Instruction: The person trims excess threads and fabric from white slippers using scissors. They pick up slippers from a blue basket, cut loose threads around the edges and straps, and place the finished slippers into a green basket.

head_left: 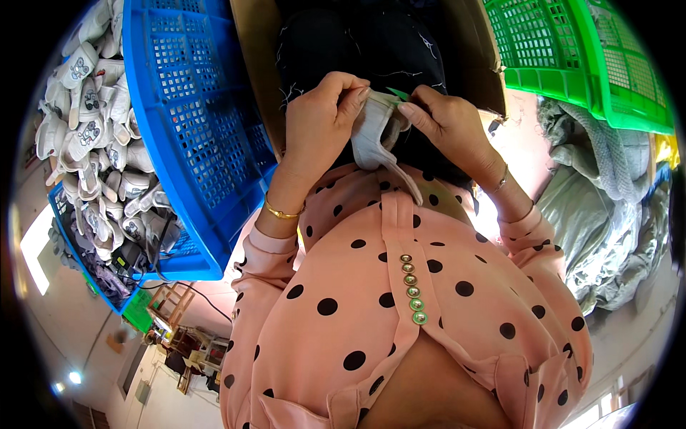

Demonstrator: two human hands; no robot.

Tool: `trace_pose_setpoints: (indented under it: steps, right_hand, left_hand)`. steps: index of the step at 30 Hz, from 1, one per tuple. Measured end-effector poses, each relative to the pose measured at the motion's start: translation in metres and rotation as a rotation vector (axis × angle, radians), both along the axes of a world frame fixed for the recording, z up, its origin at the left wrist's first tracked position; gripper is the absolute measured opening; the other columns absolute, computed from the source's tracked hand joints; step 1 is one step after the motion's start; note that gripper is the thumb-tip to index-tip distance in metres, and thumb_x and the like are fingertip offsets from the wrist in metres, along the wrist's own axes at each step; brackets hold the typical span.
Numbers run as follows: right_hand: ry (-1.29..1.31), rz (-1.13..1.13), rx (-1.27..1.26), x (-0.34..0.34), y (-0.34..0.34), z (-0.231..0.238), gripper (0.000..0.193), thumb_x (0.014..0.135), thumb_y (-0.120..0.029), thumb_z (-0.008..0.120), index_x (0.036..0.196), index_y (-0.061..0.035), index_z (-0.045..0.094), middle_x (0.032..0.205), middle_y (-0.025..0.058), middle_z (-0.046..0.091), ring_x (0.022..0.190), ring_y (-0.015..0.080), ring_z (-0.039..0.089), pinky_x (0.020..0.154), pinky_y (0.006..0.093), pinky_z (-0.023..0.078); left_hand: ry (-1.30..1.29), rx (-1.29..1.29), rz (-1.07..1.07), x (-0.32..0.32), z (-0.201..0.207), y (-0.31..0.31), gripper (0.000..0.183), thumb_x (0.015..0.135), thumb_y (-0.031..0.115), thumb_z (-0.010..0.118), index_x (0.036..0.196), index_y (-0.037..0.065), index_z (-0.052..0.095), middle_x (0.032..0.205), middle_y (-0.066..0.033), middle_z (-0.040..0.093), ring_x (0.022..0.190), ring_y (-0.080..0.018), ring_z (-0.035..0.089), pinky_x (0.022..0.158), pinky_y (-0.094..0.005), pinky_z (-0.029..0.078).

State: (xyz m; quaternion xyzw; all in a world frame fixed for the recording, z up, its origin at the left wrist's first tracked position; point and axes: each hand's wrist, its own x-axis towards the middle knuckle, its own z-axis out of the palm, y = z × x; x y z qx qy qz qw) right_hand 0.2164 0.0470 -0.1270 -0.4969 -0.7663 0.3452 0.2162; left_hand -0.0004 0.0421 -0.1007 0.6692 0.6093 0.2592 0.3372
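Note:
Above my lap, a pale grey-white cloth shoe upper (370,132) hangs from my fingers, with a narrow strap-like part trailing down toward my blouse. My left hand (325,118) pinches its top edge between thumb and fingertips. On the other side of that edge, my right hand (446,121) is closed with thumb against fingers around a small green pointed tool (399,94). The tool's tip touches or lies very near the upper's edge. The rest of the tool is hidden in my fingers, so I cannot tell its exact kind.
A large blue plastic crate (204,143) stands at my left, beside a pile of similar pale shoe uppers (89,136). A cardboard box (475,50) lies around my legs. At the right are a green crate (543,43) and grey plastic-wrapped bundles (589,214).

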Motion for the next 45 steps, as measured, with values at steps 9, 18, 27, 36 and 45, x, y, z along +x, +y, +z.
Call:
trace_pose_setpoints:
  steps: [9, 18, 27, 36, 45]
  right_hand:
    - [-0.197, 0.120, 0.142, -0.005, 0.010, 0.006, 0.043, 0.093, -0.045, 0.060, 0.075, -0.0065, 0.055, 0.057, 0.0107, 0.056, 0.051, 0.0301, 0.057, 0.047, 0.0364, 0.043]
    - [-0.231, 0.095, 0.139, -0.005, 0.008, 0.011, 0.042, 0.092, -0.045, 0.060, 0.074, -0.0079, 0.055, 0.056, 0.0101, 0.056, 0.049, 0.0297, 0.057, 0.046, 0.0368, 0.042]
    - [-0.211, 0.068, 0.115, -0.012, 0.005, 0.010, 0.046, 0.095, -0.048, 0.054, 0.073, -0.0076, 0.059, 0.055, 0.0104, 0.058, 0.050, 0.0302, 0.060, 0.046, 0.0380, 0.045]
    - [0.044, -0.059, 0.053, -0.001, 0.021, 0.013, 0.033, 0.089, -0.037, 0.068, 0.104, -0.0077, 0.064, 0.069, 0.0137, 0.063, 0.064, 0.0302, 0.065, 0.056, 0.0323, 0.050]
    - [0.118, 0.237, -0.360, 0.013, 0.039, 0.010, 0.046, 0.083, -0.016, 0.078, 0.123, -0.0021, 0.060, 0.104, 0.0087, 0.070, 0.096, 0.0114, 0.066, 0.090, 0.0257, 0.052]
  left_hand:
    - [-0.046, 0.098, 0.023, 0.010, -0.007, -0.005, 0.011, 0.096, 0.013, 0.061, 0.099, 0.003, 0.062, 0.095, -0.0052, 0.074, 0.073, -0.0116, 0.068, 0.066, -0.0230, 0.052]
    - [-0.001, 0.216, 0.025, 0.018, -0.011, -0.007, 0.009, 0.093, 0.013, 0.063, 0.096, 0.006, 0.058, 0.095, -0.0061, 0.072, 0.078, -0.0234, 0.068, 0.070, -0.0316, 0.054]
    - [0.195, 0.477, -0.093, 0.016, -0.013, -0.003, 0.011, 0.094, 0.014, 0.063, 0.095, 0.008, 0.054, 0.099, -0.0025, 0.074, 0.076, -0.0224, 0.067, 0.068, -0.0299, 0.053]
    - [-0.892, -0.128, 0.280, 0.026, -0.018, -0.015, 0.011, 0.104, 0.011, 0.045, 0.105, 0.001, 0.046, 0.111, -0.0150, 0.068, 0.097, -0.0195, 0.069, 0.087, -0.0288, 0.055]
    - [-0.294, 0.149, 0.056, 0.015, -0.013, -0.042, 0.033, 0.086, -0.003, 0.061, 0.117, 0.007, 0.061, 0.111, -0.0068, 0.065, 0.104, -0.0215, 0.061, 0.088, -0.0311, 0.050]
